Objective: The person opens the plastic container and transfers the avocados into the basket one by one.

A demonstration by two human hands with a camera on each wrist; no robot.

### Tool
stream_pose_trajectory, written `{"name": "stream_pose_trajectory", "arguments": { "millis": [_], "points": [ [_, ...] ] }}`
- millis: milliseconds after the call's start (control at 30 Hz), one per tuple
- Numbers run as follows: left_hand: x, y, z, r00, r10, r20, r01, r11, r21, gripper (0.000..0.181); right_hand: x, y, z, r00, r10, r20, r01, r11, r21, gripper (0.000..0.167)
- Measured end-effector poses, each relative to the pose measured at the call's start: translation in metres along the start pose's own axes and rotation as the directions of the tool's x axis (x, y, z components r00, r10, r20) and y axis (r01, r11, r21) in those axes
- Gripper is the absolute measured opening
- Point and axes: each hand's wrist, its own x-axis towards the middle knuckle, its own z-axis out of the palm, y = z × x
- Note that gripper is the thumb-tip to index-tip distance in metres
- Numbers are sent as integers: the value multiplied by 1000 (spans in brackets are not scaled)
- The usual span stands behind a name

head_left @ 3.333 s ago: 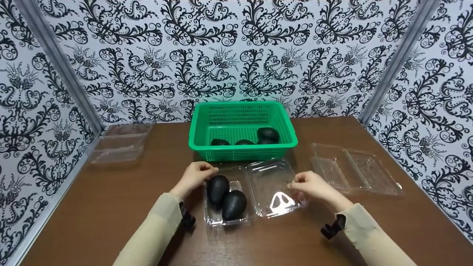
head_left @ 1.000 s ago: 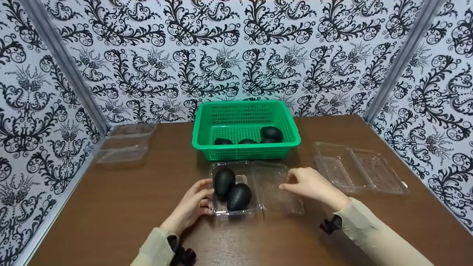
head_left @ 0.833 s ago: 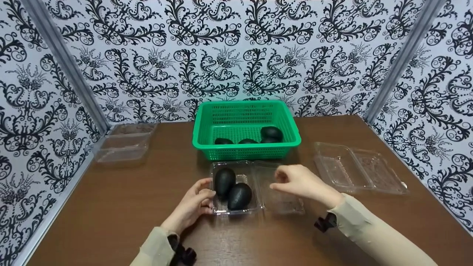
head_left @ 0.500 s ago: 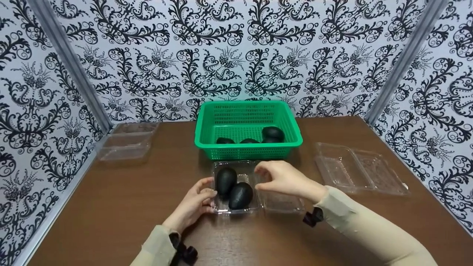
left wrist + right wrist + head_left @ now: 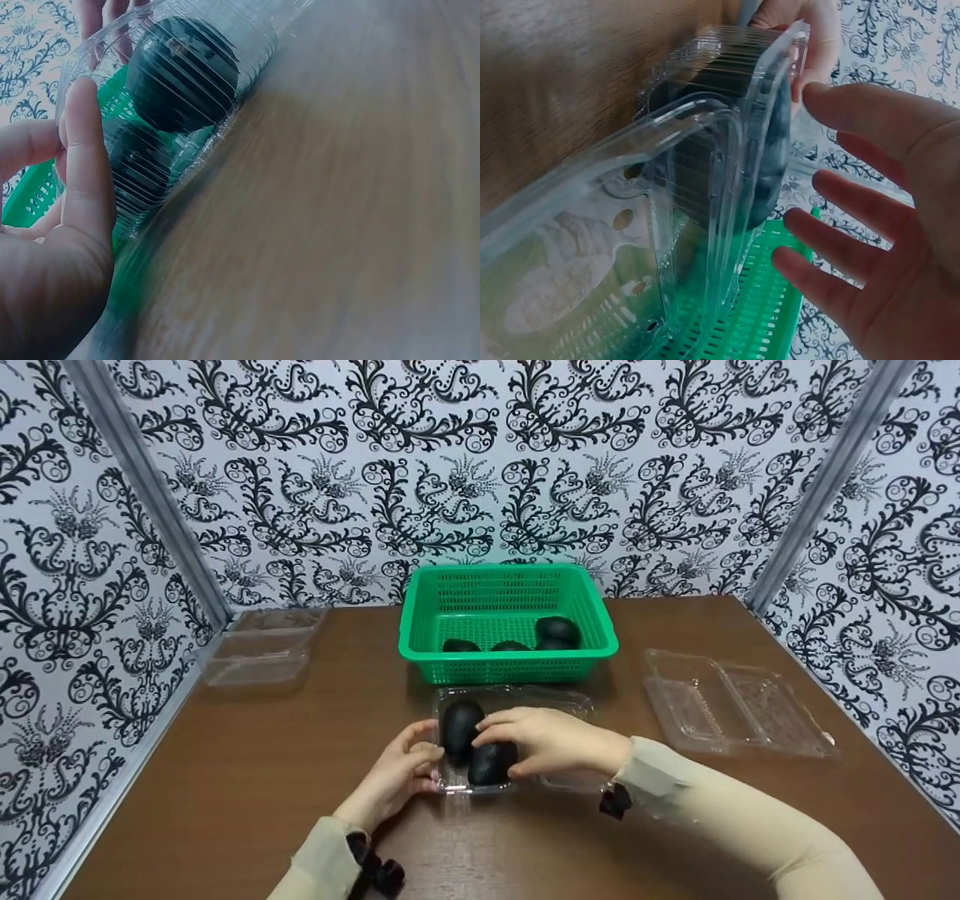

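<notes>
A clear plastic clamshell container (image 5: 472, 790) lies unfolded at the table's middle, its lid (image 5: 574, 781) spread to the right. Two dark avocados sit in its base, one farther left (image 5: 461, 726) and one nearer right (image 5: 487, 766). At the base's left wall, my left hand (image 5: 396, 769) grips the rim between thumb and fingers; the left wrist view shows the thumb (image 5: 86, 157) against the plastic. My right hand (image 5: 551, 741) is over the nearer avocado, partly covering it in the head view. Its fingers are spread and loosely bent in the right wrist view, holding nothing.
Behind the container stands a green basket (image 5: 517, 669) with several dark avocados (image 5: 556, 630) inside. Another unfolded clear container (image 5: 686, 709) lies to the right. More clear containers (image 5: 259, 652) are at the far left, beside the patterned wall.
My right hand has let go of the lid and moved left over the avocados. My left hand shifted from the container's far corner down its left side, and the container moved slightly back.
</notes>
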Motion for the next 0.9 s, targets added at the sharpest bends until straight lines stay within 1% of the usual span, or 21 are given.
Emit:
{"name": "stream_pose_trajectory", "arguments": {
  "millis": [167, 267, 400, 533, 633, 733, 900],
  "points": [
    [0, -1, 0, 1000, -1, 7, 1, 1000, -20, 59, 5, 0, 6, 998, -2, 58, 7, 997, -74, 56],
    [1, -1, -1, 1000, -4, 6, 4, 1000, -24, 58, 9, 1, 9, 998, -11, 68, 20, 992, -128, 55],
    [1, 0, -1, 1000, -6, 4, 6, 1000, -19, 58, 14, 4, 13, 997, -25, 78, 39, 984, -176, 54],
    [1, 1, -1, 1000, -6, 8, 6, 1000, -15, 57, 18, 5, 16, 995, -25, 96, 43, 981, -188, 56],
    [1, 1, -1, 1000, -3, 9, 3, 1000, -15, 57, 19, 5, 16, 994, -29, 101, 47, 983, -179, 58],
    [1, 0, -1, 1000, -2, 13, 3, 1000, -17, 58, 20, 6, 17, 995, -46, 93, 63, 981, -181, 59],
    [1, -1, -2, 1000, -3, 21, 3, 1000, -25, 58, 20, 7, 22, 994, -73, 78, 88, 973, -213, 61]
  ]
}}
